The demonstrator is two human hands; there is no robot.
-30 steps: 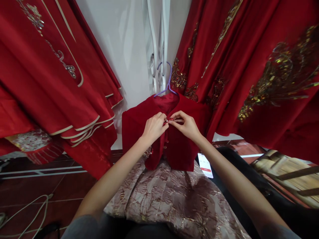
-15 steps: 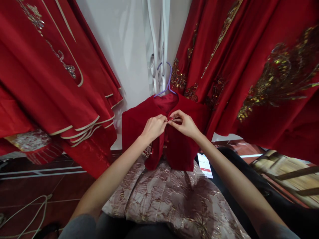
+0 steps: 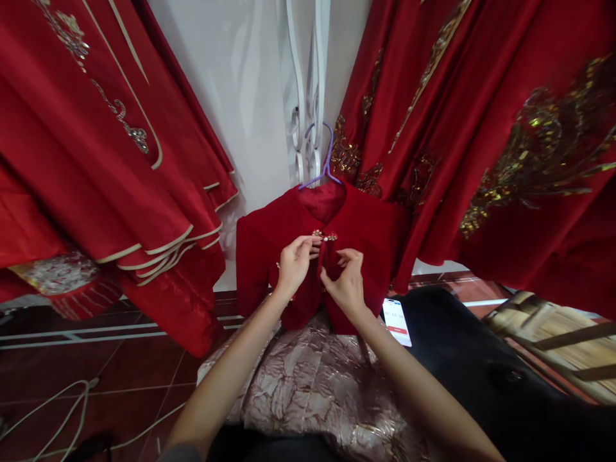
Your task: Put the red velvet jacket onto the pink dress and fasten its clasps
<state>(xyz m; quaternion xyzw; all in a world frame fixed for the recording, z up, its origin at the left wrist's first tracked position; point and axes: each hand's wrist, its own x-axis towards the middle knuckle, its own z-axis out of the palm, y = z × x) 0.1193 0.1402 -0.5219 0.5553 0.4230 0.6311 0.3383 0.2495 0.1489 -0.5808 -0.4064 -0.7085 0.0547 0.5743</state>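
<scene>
A red velvet jacket hangs on a purple hanger in front of me. At its neck the two front edges meet at a beaded clasp. My left hand is just below and left of the clasp, its fingers pinched together on the jacket's front edge. Lower and to the right is my right hand, thumb and fingers apart, over the jacket's right front. I see nothing held in it. Under the jacket's hem, shiny pinkish brocade fabric spreads over my lap.
Red embroidered garments hang on the left, and sequined red garments on the right. The hanger hooks on a white scrolled frame. A lit phone rests on a black surface. A pale cable lies on the tiled floor.
Both hands were together at the neck clasp. My right hand has let go and moved down; my left has shifted slightly down and left. The clasp now shows, holding the edges together.
</scene>
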